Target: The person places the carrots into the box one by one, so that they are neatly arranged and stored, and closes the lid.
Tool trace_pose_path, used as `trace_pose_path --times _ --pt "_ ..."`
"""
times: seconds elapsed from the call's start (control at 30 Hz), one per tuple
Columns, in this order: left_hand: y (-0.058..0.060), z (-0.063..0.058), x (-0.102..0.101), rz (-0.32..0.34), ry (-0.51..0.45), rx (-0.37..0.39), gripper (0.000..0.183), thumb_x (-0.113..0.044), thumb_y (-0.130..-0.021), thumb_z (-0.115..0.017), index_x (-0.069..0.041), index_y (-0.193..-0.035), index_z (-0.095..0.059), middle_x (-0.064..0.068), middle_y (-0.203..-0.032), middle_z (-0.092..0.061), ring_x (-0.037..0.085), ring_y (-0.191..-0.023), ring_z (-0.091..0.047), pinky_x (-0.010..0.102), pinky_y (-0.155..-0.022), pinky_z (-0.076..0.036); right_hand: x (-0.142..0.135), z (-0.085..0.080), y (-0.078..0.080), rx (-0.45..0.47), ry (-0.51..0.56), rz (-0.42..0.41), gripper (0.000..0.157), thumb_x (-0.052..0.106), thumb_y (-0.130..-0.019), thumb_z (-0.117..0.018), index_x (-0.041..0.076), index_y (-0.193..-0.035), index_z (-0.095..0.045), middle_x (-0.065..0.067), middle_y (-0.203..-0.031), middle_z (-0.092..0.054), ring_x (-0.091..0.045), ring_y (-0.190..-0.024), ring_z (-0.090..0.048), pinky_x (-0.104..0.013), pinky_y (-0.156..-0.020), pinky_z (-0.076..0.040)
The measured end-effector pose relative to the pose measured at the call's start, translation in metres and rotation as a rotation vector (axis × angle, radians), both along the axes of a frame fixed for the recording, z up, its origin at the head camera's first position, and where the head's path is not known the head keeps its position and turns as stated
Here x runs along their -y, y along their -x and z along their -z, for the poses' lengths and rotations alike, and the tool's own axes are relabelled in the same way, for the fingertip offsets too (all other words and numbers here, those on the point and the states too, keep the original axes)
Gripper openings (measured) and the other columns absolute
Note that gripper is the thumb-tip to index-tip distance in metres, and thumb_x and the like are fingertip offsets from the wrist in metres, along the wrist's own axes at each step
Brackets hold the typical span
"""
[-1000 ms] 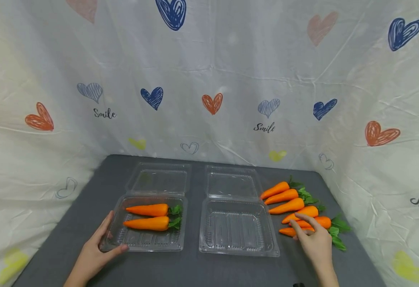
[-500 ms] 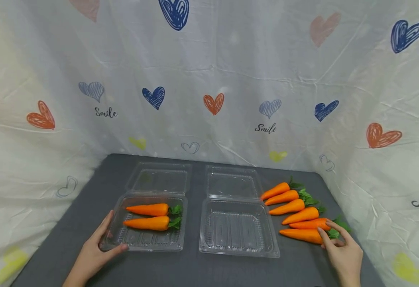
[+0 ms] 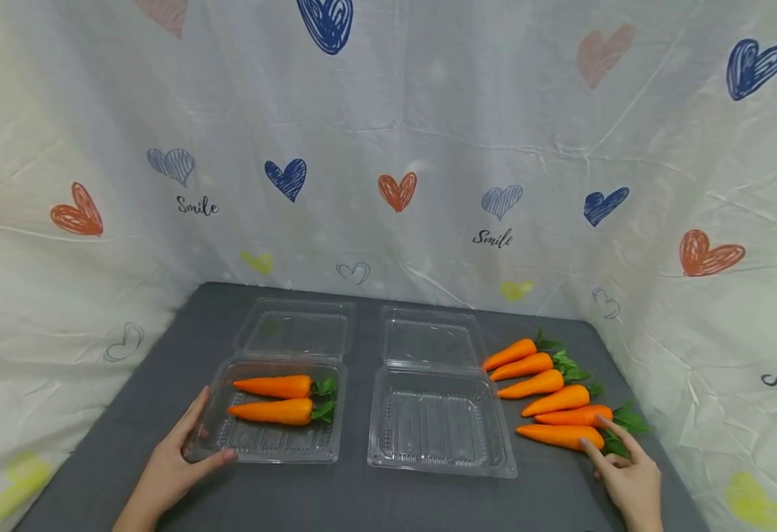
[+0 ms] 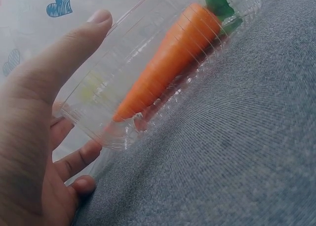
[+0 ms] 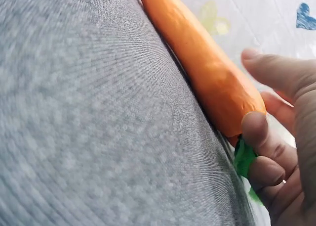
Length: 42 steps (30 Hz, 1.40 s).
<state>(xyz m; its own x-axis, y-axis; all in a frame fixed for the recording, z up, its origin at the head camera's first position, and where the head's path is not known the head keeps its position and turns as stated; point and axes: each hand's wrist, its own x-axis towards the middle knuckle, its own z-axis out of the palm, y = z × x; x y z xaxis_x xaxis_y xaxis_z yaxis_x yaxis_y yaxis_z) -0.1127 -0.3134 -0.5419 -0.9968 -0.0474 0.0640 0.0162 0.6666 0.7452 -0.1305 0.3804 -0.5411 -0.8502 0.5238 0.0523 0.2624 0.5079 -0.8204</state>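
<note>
In the head view my left hand (image 3: 174, 458) spans the near left corner of an open clear plastic container (image 3: 282, 452). Its thumb lies at the near rim, its fingers along the left side. Two orange carrots with green leaves, the nearer carrot (image 3: 275, 412) and the farther carrot (image 3: 278, 386), lie inside. My right hand (image 3: 628, 480) is over the leafy end of the nearest carrot (image 3: 561, 436) in a row. In the right wrist view, fingertips are at the blunt end and leaves of this carrot (image 5: 212, 77), with the thumb spread apart.
A second clear plastic container (image 3: 438, 462) stands in the middle with its lid (image 3: 431, 336) folded back and nothing inside. Several more carrots, including a carrot (image 3: 531, 384), lie in a slanted row to its right. A curtain (image 3: 388, 111) printed with hearts surrounds the grey table (image 3: 335, 502).
My right hand has moved right off the carrots to the leafy ends, then slightly back left onto the nearest carrot's end. The left hand and container have stayed put.
</note>
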Motion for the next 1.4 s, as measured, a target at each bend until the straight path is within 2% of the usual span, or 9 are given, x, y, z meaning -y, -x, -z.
trace_pose_path --times 0.2,0.43,0.5,0.63,0.73,0.83,1.0,1.2,1.4 --pt "-0.002 0.001 0.002 0.002 0.009 -0.001 0.113 -0.039 -0.089 -0.088 -0.035 -0.172 -0.011 0.017 -0.174 -0.023 -0.011 -0.107 -0.047 0.045 -0.089 -0.054 0.001 0.003 0.001 0.025 -0.008 -0.053 0.06 0.033 -0.094 -0.085 0.01 -0.145 -0.063 -0.004 -0.062 -0.071 -0.021 -0.049 -0.063 -0.032 -0.048 -0.049" --pt "-0.003 0.001 0.003 0.005 0.013 -0.024 0.114 -0.038 -0.088 -0.089 -0.033 -0.172 -0.012 0.019 -0.173 -0.025 -0.006 -0.104 -0.048 0.054 -0.09 -0.052 0.004 0.006 -0.001 0.025 -0.015 -0.09 0.059 0.025 -0.093 -0.086 0.01 -0.145 -0.063 -0.007 -0.064 -0.071 -0.021 -0.052 -0.064 -0.032 -0.049 -0.048" --pt "-0.003 0.0 0.003 0.005 0.018 -0.027 0.114 -0.038 -0.088 -0.089 -0.033 -0.172 -0.012 0.018 -0.173 -0.026 -0.007 -0.104 -0.048 0.049 -0.089 -0.052 0.005 0.006 -0.001 0.027 -0.008 -0.099 0.06 0.024 -0.092 -0.086 0.009 -0.146 -0.063 -0.008 -0.065 -0.072 -0.021 -0.053 -0.064 -0.032 -0.05 -0.047" --pt "-0.002 0.0 0.003 0.003 0.027 -0.031 0.114 -0.038 -0.088 -0.089 -0.034 -0.172 -0.013 0.018 -0.172 -0.028 -0.006 -0.104 -0.048 0.031 -0.082 -0.049 -0.001 0.004 -0.002 0.045 0.009 -0.127 0.064 0.025 -0.091 -0.087 0.008 -0.147 -0.063 -0.007 -0.068 -0.075 -0.02 -0.056 -0.067 -0.031 -0.053 -0.05" --pt "-0.002 0.0 0.002 0.007 0.012 -0.034 0.113 -0.037 -0.089 -0.088 -0.034 -0.172 -0.012 0.018 -0.173 -0.027 -0.006 -0.103 -0.048 0.027 -0.078 -0.046 -0.009 0.003 -0.003 0.074 0.03 -0.141 0.068 0.029 -0.089 -0.089 0.006 -0.147 -0.062 -0.006 -0.071 -0.077 -0.019 -0.061 -0.071 -0.029 -0.058 -0.053" --pt "-0.001 0.001 0.0 0.008 0.001 -0.043 0.111 -0.036 -0.089 -0.088 -0.033 -0.172 -0.014 0.016 -0.173 -0.026 -0.006 -0.103 -0.047 0.026 -0.077 -0.045 -0.017 0.004 -0.003 0.11 0.064 -0.141 0.071 0.032 -0.086 -0.091 0.007 -0.147 -0.063 -0.005 -0.073 -0.078 -0.018 -0.065 -0.074 -0.027 -0.063 -0.055" --pt "-0.001 0.001 -0.002 -0.001 0.002 -0.063 0.111 -0.035 -0.089 -0.089 -0.034 -0.172 -0.015 0.001 -0.173 -0.024 -0.005 -0.102 -0.048 0.024 -0.077 -0.044 -0.021 0.004 -0.003 0.138 0.085 -0.15 0.074 0.031 -0.085 -0.092 0.007 -0.149 -0.062 -0.006 -0.074 -0.078 -0.019 -0.066 -0.074 -0.028 -0.064 -0.055" --pt "0.0 0.0 -0.001 0.005 -0.009 -0.051 0.112 -0.035 -0.089 -0.089 -0.035 -0.172 -0.014 0.018 -0.172 -0.029 -0.005 -0.101 -0.048 0.023 -0.075 -0.044 -0.019 0.005 -0.003 0.137 0.069 -0.149 0.076 0.033 -0.085 -0.092 0.006 -0.149 -0.061 -0.003 -0.077 -0.079 -0.019 -0.065 -0.072 -0.028 -0.063 -0.055" --pt "0.0 0.001 0.0 0.009 0.01 -0.039 0.112 -0.037 -0.089 -0.089 -0.035 -0.172 -0.014 0.018 -0.172 -0.029 -0.005 -0.103 -0.049 0.023 -0.079 -0.046 -0.014 0.004 -0.004 0.122 0.053 -0.144 0.075 0.034 -0.087 -0.091 0.005 -0.149 -0.061 -0.006 -0.073 -0.078 -0.02 -0.061 -0.069 -0.031 -0.058 -0.052"
